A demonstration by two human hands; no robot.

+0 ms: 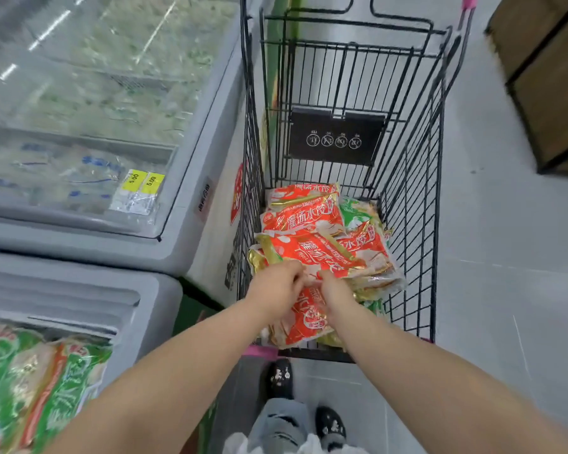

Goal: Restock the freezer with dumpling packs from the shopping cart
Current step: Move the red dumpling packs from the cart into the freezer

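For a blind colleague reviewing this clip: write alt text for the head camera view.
Seen from above, a person's left hand and right hand reach into a black wire shopping cart and take hold of red dumpling packs piled at its bottom. To the left stand chest freezers; the near one is open, showing green packs.

I'm standing in a supermarket's frozen-food aisle. A black wire shopping cart full of red dumpling packs sits beside a row of glass-topped chest freezers. Yellow price tags reading 5.00 show under the glass, and green dumpling packs fill the nearer freezer.
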